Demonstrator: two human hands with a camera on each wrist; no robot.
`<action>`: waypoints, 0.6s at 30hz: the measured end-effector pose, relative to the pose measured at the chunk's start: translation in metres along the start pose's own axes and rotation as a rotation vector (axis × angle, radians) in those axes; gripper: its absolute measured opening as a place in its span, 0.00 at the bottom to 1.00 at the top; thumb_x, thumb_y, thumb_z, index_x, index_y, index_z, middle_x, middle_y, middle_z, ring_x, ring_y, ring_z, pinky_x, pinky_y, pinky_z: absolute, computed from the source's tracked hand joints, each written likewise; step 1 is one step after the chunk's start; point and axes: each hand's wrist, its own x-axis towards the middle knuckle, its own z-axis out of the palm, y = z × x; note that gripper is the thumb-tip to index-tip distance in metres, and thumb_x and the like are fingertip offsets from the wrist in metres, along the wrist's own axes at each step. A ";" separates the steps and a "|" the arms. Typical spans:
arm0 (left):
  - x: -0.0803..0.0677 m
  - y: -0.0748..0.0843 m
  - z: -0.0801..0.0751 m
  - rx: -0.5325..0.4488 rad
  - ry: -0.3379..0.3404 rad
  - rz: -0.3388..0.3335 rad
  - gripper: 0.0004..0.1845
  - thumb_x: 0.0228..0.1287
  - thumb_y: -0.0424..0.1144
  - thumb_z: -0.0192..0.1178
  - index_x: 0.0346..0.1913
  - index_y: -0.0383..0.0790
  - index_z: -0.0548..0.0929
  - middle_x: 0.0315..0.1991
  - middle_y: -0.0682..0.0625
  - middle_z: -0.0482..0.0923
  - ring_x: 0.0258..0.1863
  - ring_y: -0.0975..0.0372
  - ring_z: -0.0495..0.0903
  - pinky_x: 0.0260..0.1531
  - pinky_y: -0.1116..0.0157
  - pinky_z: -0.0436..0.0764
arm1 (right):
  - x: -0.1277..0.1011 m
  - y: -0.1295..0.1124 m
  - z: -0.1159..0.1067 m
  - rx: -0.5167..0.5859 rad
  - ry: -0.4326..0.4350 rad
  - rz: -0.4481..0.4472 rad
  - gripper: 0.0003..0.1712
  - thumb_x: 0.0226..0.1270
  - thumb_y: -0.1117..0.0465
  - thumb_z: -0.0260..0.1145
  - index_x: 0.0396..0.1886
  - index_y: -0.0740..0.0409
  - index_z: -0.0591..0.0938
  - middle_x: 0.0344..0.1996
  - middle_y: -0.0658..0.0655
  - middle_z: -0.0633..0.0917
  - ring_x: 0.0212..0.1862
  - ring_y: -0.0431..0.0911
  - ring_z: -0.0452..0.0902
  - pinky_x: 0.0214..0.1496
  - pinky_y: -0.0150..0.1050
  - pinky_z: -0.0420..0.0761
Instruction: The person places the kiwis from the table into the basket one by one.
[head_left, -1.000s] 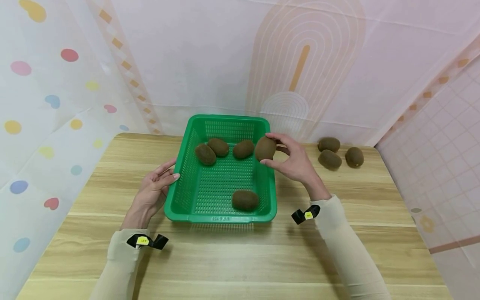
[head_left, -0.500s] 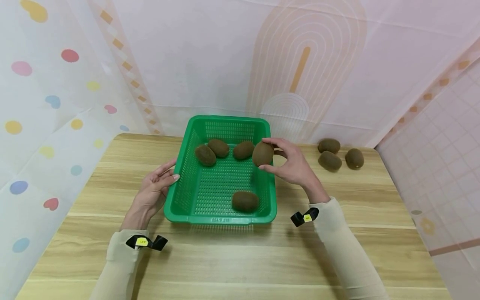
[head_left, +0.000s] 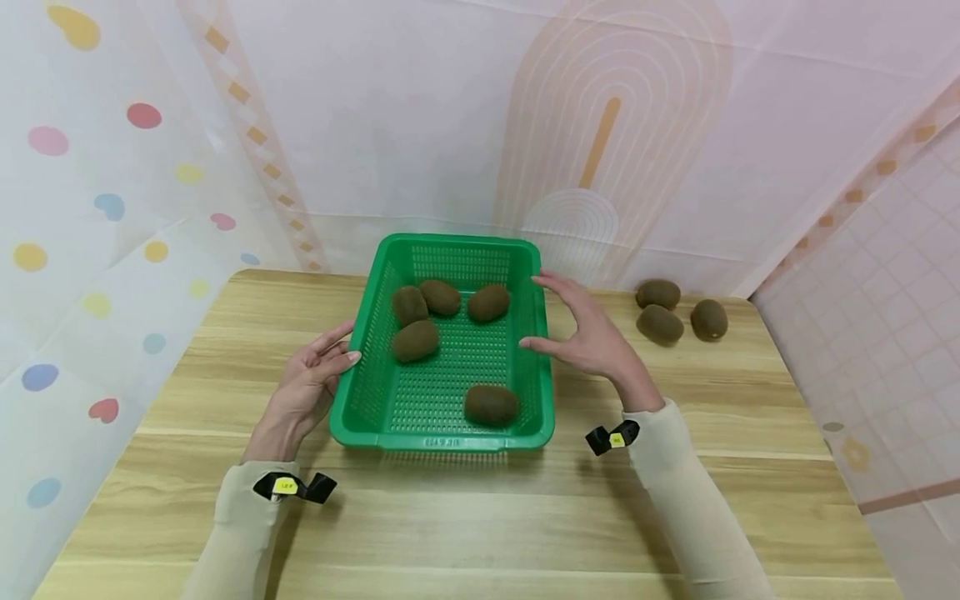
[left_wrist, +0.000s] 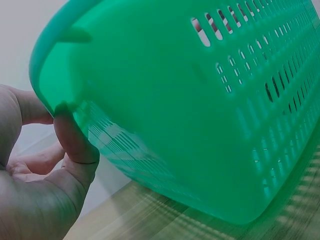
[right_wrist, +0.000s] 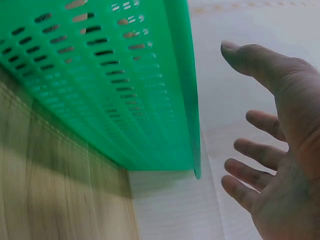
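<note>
From the head view, the right hand (head_left: 588, 333) is empty now. Half a second ago it held a brown kiwi over the right wall of the green basket (head_left: 536, 433). That hand has let go, and its fingers are spread and loose just above the right rim. The dropped kiwi (head_left: 416, 340) now lies on the basket floor, over on the left side, just in front of the back row. Three more kiwis (head_left: 442, 297) sit along the back, and one kiwi near the front (head_left: 491, 404) has not moved. So five are in the basket now. Three kiwis on the tabletop (head_left: 660, 322) are still outside, well apart from the basket, to the right. It looks like those are the ones left to pick up.

The left hand (head_left: 311, 379) stays where it was, with straight fingers resting against the left wall of the basket.

From the left wrist view, the thumb (left_wrist: 75, 140) presses on the green wall (left_wrist: 165, 110) under the rim. The other fingers lie loose behind it.

From the right wrist view, the right hand (right_wrist: 277, 165) is wide open and holds nothing. The basket rim (right_wrist: 187, 100) is just beside it, not touching.
</note>
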 end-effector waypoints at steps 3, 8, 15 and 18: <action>0.000 0.000 0.000 -0.002 0.001 0.001 0.37 0.72 0.23 0.59 0.79 0.33 0.57 0.49 0.51 0.87 0.45 0.65 0.88 0.46 0.69 0.89 | -0.003 0.003 -0.002 -0.025 0.041 0.015 0.52 0.60 0.45 0.78 0.81 0.44 0.63 0.82 0.51 0.58 0.83 0.53 0.51 0.81 0.65 0.59; -0.001 -0.001 -0.001 -0.002 -0.004 0.000 0.37 0.72 0.24 0.58 0.80 0.33 0.56 0.49 0.51 0.87 0.45 0.65 0.88 0.46 0.69 0.89 | -0.007 0.012 -0.006 -0.035 0.114 0.012 0.55 0.59 0.47 0.79 0.82 0.41 0.60 0.83 0.50 0.56 0.83 0.52 0.49 0.81 0.65 0.59; -0.001 0.000 0.000 0.004 -0.006 -0.001 0.39 0.72 0.24 0.59 0.81 0.32 0.53 0.49 0.51 0.86 0.46 0.65 0.88 0.47 0.69 0.89 | -0.015 0.029 -0.011 -0.032 0.223 -0.005 0.56 0.57 0.51 0.80 0.82 0.45 0.60 0.83 0.55 0.56 0.83 0.56 0.48 0.80 0.70 0.55; -0.001 0.000 0.000 0.006 -0.004 -0.001 0.39 0.72 0.24 0.59 0.81 0.32 0.54 0.49 0.51 0.86 0.46 0.66 0.88 0.47 0.69 0.89 | -0.018 0.034 -0.014 -0.042 0.272 0.000 0.57 0.56 0.53 0.81 0.82 0.45 0.60 0.82 0.57 0.57 0.82 0.58 0.49 0.80 0.71 0.55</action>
